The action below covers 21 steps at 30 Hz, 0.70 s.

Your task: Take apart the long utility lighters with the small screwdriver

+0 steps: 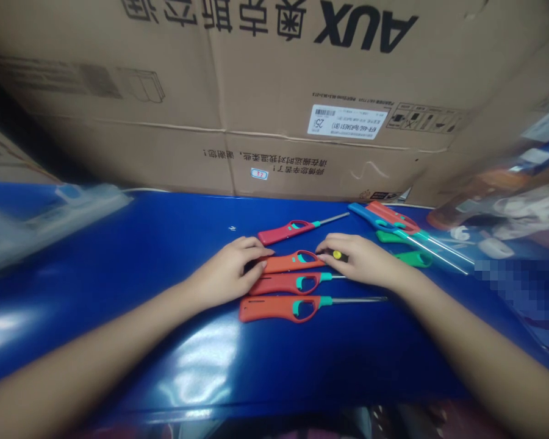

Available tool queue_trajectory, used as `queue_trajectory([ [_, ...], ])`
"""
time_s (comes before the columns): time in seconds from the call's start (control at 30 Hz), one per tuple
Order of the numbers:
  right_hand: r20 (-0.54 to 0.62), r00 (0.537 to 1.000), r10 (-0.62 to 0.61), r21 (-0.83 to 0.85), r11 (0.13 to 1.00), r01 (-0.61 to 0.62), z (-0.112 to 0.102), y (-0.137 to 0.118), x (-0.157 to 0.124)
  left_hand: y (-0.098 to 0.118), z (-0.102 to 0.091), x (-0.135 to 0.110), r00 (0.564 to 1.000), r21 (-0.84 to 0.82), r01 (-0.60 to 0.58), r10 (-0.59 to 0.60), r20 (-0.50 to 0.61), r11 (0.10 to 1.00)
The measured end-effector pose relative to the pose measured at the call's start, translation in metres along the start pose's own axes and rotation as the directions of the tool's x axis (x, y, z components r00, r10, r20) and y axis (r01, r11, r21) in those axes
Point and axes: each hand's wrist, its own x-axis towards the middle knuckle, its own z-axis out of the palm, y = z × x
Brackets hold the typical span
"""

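Observation:
On the blue table lie several long-nosed lighters side by side. My left hand (231, 271) is closed at the butt end of an orange lighter (286, 262), thumb and fingers around it. At that lighter's nozzle end is my right hand (363, 256), its fingers curled around a small dark stick-like object with a round yellow end (337, 255); its other end is hidden. Nearer to me are a red lighter (277, 283) and another orange lighter (269, 309), both pointing right. Beyond my hands a red lighter (279, 233) lies tilted.
At the back right, a blue lighter (373, 216) and an orange-red one (391, 216) lie by green handles (412, 259). A large cardboard box (187, 103) walls off the back. Blurred clear plastic (82, 210) is on the left, and bagged items (516, 207) on the right.

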Motion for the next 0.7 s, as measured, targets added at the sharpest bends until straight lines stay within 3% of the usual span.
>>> queue_trajectory([
  [0.13, 0.038, 0.999, -0.034, 0.043, 0.999, 0.032, -0.007, 0.001, -0.003, -0.003, 0.000, 0.001, 0.998, -0.062, 0.060, -0.059, 0.005, 0.996],
  [0.27, 0.093, 0.995, 0.047, -0.015, 0.999, -0.046, -0.007, 0.003, -0.004, -0.007, 0.000, 0.002, 0.992, -0.132, 0.119, -0.123, -0.020, 0.984],
  [0.43, 0.019, 0.988, 0.152, -0.122, 0.981, -0.148, 0.001, -0.002, -0.002, -0.014, 0.001, 0.005, 0.974, -0.231, 0.193, -0.215, -0.071, 0.953],
  [0.7, -0.009, 0.977, 0.211, -0.055, 0.976, -0.211, 0.008, -0.006, 0.003, -0.009, -0.006, 0.003, 0.991, -0.084, 0.049, -0.059, -0.123, 0.995],
])
